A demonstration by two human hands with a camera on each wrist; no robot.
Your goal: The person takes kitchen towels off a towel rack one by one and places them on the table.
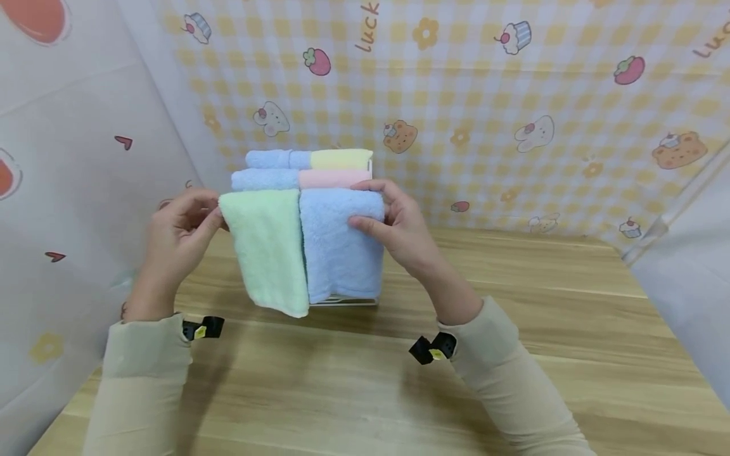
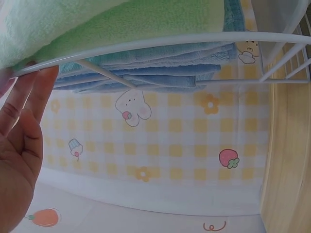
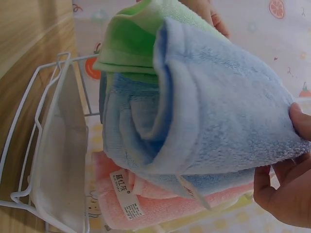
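Note:
A light green towel (image 1: 268, 250) and a light blue towel (image 1: 342, 253) hang side by side over the front bar of a white wire rack (image 1: 348, 303). At the green towel's upper left corner, my left hand (image 1: 179, 234) pinches the cloth between thumb and fingers; the left wrist view shows the fingertips against the end of the white bar (image 2: 170, 40). My right hand (image 1: 407, 234) grips the blue towel's upper right edge, thumb in front and fingers behind. Behind these hang a pink towel (image 1: 335, 178), a yellow towel (image 1: 342, 158) and more blue towels (image 1: 265, 179).
The rack stands on a wooden table (image 1: 353, 380), near a yellow checked backdrop (image 1: 485, 95). A white side cloth (image 1: 74, 190) borders the left. In the right wrist view, a whitish tray (image 3: 63, 150) sits in the rack's base, and a label (image 3: 127, 194) lies against the pink towel.

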